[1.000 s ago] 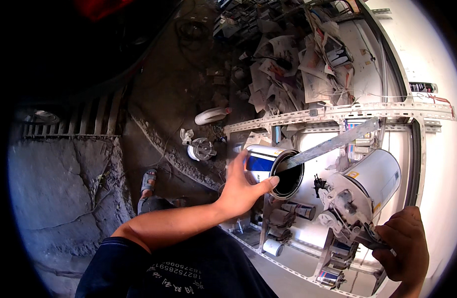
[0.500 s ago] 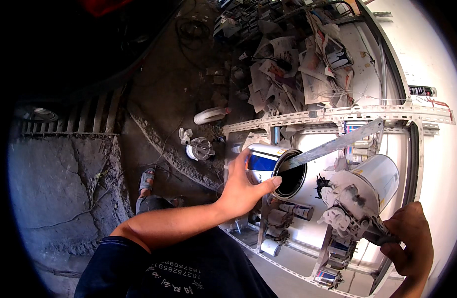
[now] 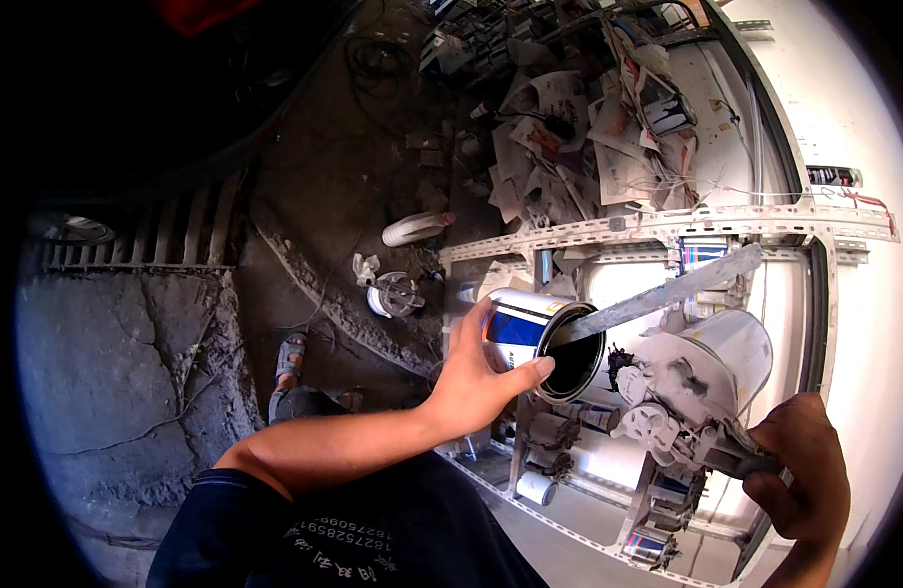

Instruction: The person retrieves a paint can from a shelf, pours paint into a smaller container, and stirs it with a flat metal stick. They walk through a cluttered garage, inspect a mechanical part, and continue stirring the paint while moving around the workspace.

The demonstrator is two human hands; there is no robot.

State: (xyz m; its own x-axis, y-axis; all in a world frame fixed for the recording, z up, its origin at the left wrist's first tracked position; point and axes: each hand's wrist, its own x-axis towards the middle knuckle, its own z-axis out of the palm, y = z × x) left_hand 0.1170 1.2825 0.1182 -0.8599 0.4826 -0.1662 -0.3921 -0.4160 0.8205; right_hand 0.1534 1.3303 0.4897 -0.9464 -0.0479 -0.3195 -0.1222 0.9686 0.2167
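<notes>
My left hand wraps round a white and blue paint can. Its open top tilts to the right, and the inside looks black. A long flat stir stick, smeared grey, leans out of the mouth toward the upper right. On the right, my right hand grips the handle of a grey, paint-crusted pouring lid. The lid sits on a pale can tipped toward the left can. Black clotted paint hangs at the spout, close to the open mouth. No flowing stream can be made out.
A white perforated metal rack surrounds the cans, with more cans on it lower down. Crumpled papers pile up at the far side. On the dirty floor left of the rack lie a white bottle and a small bucket.
My right hand has shifted left with the lidded can, bringing the spout nearer the open can. The left hand and its can have barely moved.
</notes>
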